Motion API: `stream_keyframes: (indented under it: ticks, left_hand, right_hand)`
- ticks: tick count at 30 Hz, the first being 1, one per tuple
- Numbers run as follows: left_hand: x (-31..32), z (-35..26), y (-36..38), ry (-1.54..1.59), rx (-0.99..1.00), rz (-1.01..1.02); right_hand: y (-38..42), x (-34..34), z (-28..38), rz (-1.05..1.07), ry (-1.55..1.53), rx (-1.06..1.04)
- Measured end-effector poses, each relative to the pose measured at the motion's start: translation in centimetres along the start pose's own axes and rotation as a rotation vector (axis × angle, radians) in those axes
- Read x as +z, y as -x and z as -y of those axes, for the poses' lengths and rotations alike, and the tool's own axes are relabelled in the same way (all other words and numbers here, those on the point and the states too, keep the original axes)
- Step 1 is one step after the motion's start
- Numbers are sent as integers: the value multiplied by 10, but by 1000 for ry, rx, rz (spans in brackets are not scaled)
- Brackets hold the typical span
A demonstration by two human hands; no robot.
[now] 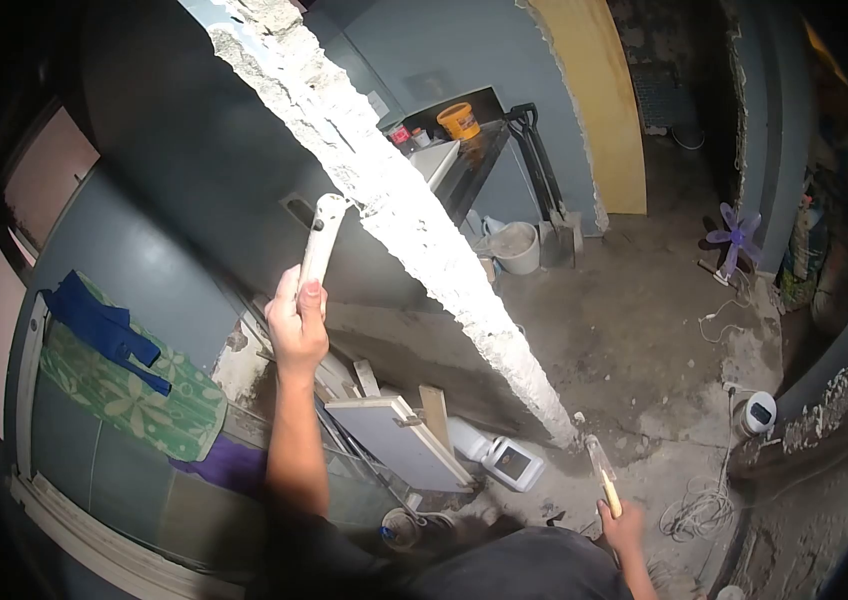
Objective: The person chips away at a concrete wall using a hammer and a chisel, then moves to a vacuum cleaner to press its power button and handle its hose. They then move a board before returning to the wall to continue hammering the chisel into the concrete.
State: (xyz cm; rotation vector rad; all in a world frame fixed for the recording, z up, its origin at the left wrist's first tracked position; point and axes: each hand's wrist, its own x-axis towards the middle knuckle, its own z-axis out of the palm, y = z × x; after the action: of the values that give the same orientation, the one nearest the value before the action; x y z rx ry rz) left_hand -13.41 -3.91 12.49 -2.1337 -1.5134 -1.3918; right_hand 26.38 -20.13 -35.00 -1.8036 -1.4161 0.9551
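Gripping a white rod-shaped handheld device (pixel 321 240) in the raised left hand (pixel 298 330), with fingers curled right round its lower part and thumb laid up along it. Holding its head up by the rough, brightly lit broken edge (pixel 422 238) of a wall; cannot tell from this angle whether touching. Gripping a trowel (pixel 611 493) low down in the right hand (pixel 626 530), with fingers wrapped closely round the pale yellow handle. Aiming the narrow blade at the foot of the same edge, with contact too unclear to judge. Looking past the left forearm onto a framed panel (pixel 396 440) set at a slant, and a white plastic container (pixel 515 464) just beside it. Facing, beyond the edge, an orange bucket (pixel 458 121), a white bucket (pixel 518 255) near long-handled shovels (pixel 548 213), and a purple fan (pixel 734 238). Having loosely coiled cable (pixel 696 512) on the floor near the right hand. Taking in, at far left, a hanging green floral cloth (pixel 119 385) partly under a blue garment (pixel 94 318).
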Motion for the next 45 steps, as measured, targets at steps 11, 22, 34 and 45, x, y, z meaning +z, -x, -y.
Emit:
stream_keyframes:
  ticks: [11,22,34,45]
  left_hand:
    - [-10,-44,-3,243,15,-134]
    - [-5,9,35,-964,259,-600]
    - [18,-89,11,-106,-360,-780]
    - [90,-161,-53,-445,-761,-952]
  right_hand:
    - [-55,-53,32,-20,38,-32]
    - [-300,-60,86,119,-63,-282]
    - [-622,-11,219,540,388,-818]
    - [-617,179,339,1473,-272,-1221]
